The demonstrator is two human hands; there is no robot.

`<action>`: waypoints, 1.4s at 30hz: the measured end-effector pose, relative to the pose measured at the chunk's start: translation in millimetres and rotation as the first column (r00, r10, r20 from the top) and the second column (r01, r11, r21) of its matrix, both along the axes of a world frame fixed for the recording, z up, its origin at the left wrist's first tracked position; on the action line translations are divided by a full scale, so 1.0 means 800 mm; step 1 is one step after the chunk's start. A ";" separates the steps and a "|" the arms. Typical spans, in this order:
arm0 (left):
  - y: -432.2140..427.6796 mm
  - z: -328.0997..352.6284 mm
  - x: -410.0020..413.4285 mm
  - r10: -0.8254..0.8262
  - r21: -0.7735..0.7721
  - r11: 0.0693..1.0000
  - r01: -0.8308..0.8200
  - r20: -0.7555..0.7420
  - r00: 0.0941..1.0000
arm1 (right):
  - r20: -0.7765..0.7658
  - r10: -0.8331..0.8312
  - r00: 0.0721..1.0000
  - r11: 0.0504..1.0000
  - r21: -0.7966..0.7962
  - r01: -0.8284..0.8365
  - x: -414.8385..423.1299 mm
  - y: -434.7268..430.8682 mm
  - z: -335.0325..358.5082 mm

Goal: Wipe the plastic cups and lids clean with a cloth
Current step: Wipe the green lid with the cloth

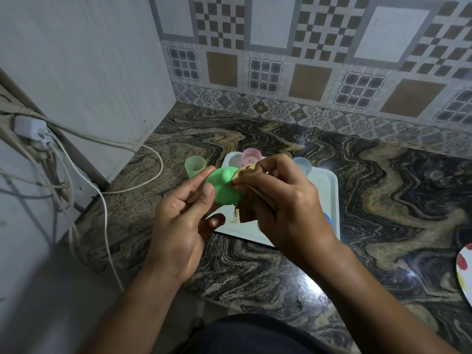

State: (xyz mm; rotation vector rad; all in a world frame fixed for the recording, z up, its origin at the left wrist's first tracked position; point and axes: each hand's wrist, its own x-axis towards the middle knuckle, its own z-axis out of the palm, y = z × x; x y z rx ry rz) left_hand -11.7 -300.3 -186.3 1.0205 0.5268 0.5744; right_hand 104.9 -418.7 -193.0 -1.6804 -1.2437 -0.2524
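Above the marbled desk [383,200] and white tray [329,200], the left hand [178,226] keeps its grip pinching the green lid's [222,192] edge, likely steadying it so the right hand [286,200], grip bunched around the brown cloth [246,214], can rub beside the knob.

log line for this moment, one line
left hand: holds green lid | right hand: holds cloth against it | green cup: on counter beside tray | pink cup, blue cup: in tray

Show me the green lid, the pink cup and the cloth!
green lid [222,192]: head view, on its domed top, below the knob.
pink cup [251,155]: head view, on its upper wall.
cloth [245,213]: head view, on its hanging end.
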 end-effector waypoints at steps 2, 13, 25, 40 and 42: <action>0.000 0.001 -0.002 -0.016 -0.001 1.000 0.016 0.001 1.000 | 0.034 -0.024 0.999 0.999 -0.022 0.024 0.002 0.000 0.002; 0.011 0.000 -0.006 -0.013 -0.045 0.999 0.011 -0.037 0.999 | 0.184 0.026 0.983 0.996 -0.083 -0.011 0.000 0.007 0.015; 0.023 -0.002 -0.012 -0.002 -0.083 0.997 0.001 -0.022 1.000 | -0.108 -0.081 0.991 0.994 0.058 0.088 0.025 0.014 0.010; 0.031 -0.032 -0.008 0.044 0.119 0.993 -0.027 -0.140 0.989 | -0.339 0.026 0.941 0.999 0.028 -0.018 0.001 0.030 -0.036; 0.033 -0.033 -0.007 0.030 0.099 0.995 -0.016 -0.142 0.989 | -0.384 0.038 0.922 0.999 0.050 -0.020 -0.002 0.033 -0.036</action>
